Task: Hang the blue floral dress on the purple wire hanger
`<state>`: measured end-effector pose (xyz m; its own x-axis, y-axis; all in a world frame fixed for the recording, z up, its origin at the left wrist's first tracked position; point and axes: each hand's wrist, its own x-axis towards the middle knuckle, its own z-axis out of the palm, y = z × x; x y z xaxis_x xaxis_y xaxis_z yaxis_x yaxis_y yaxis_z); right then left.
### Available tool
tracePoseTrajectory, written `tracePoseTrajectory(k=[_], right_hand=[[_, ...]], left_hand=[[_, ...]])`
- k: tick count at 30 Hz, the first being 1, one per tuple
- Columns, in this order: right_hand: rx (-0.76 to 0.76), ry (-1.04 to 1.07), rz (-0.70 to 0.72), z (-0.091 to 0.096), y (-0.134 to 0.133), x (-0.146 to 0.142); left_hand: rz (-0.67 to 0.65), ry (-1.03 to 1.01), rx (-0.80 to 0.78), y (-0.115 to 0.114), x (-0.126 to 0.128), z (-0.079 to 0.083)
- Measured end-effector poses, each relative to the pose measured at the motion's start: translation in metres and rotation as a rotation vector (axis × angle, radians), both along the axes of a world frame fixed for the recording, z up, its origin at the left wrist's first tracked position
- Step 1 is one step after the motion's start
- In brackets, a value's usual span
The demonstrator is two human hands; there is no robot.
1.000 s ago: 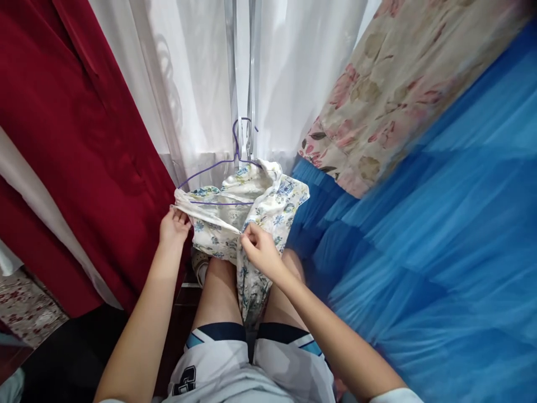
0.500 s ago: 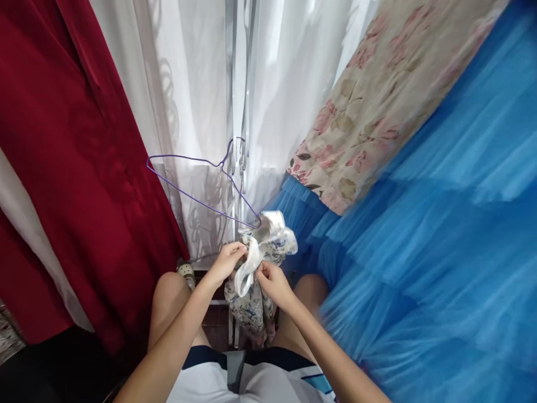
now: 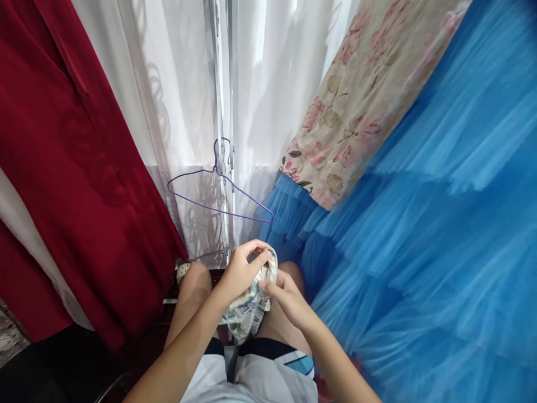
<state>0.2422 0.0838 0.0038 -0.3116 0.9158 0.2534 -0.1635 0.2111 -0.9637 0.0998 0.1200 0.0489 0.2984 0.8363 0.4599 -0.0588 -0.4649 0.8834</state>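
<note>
Bunched between my hands above my thighs is a pale garment with a blue floral print [image 3: 248,313]; its exact kind is not clear from the folds. My left hand [image 3: 246,268] pinches its upper edge between thumb and fingers. Just below and to the right, my right hand [image 3: 289,296] grips the same cloth at its right side. Beyond both hands a thin purple hanger [image 3: 220,211] hangs bare by its hook near a metal pole [image 3: 231,84], apart from the garment.
Long red cloth [image 3: 100,224] hangs on the left, with white curtains [image 3: 277,78] behind the pole. To the right hang a beige floral cloth [image 3: 331,140] and a wide blue tulle skirt [image 3: 419,268]. A dotted shoe [image 3: 183,271] shows beside my left knee.
The garment has come off the hanger's right end and moved down toward my lap. The hanger now hangs free and more level. My left hand has shifted right, closer to my right hand.
</note>
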Motion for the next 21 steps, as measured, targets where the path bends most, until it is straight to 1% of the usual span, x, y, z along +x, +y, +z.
tracePoseTrajectory(k=[2,5,6,7,8,9,10,12,14,15,17,19,21], right_hand=[[-0.059,0.063,-0.071,0.002,-0.006,0.000],[-0.130,0.129,-0.197,0.000,-0.010,0.004],[-0.160,0.135,-0.236,0.000,-0.011,0.007],[-0.187,0.134,-0.271,0.001,-0.011,0.010],[-0.205,0.120,-0.290,0.003,-0.012,0.014],[-0.205,0.089,-0.287,0.007,-0.013,0.017],[-0.183,0.041,-0.270,0.012,-0.013,0.020],[-0.090,-0.093,-0.246,0.025,-0.013,0.027],[0.024,-0.237,-0.285,0.041,-0.007,0.035],[0.086,-0.294,-0.334,0.050,-0.001,0.040],[0.217,-0.378,-0.443,0.069,0.019,0.051],[0.351,-0.389,-0.570,0.089,0.049,0.060],[0.412,-0.352,-0.592,0.108,0.085,0.063]], left_hand=[[-0.095,-0.051,-0.084,-0.006,-0.001,-0.009],[-0.347,-0.086,-0.247,-0.018,-0.007,-0.025],[-0.429,-0.050,-0.281,-0.021,-0.010,-0.031],[-0.480,0.019,-0.298,-0.024,-0.014,-0.037],[-0.489,0.116,-0.300,-0.026,-0.019,-0.044],[-0.454,0.230,-0.291,-0.026,-0.025,-0.052],[-0.383,0.347,-0.275,-0.024,-0.033,-0.059],[-0.206,0.548,-0.239,-0.017,-0.052,-0.071],[-0.074,0.670,-0.194,-0.007,-0.075,-0.075],[-0.029,0.708,-0.166,-0.001,-0.088,-0.074],[0.039,0.745,-0.093,0.009,-0.112,-0.063],[0.092,0.740,0.005,0.018,-0.132,-0.046],[0.114,0.729,0.106,0.023,-0.148,-0.025]])
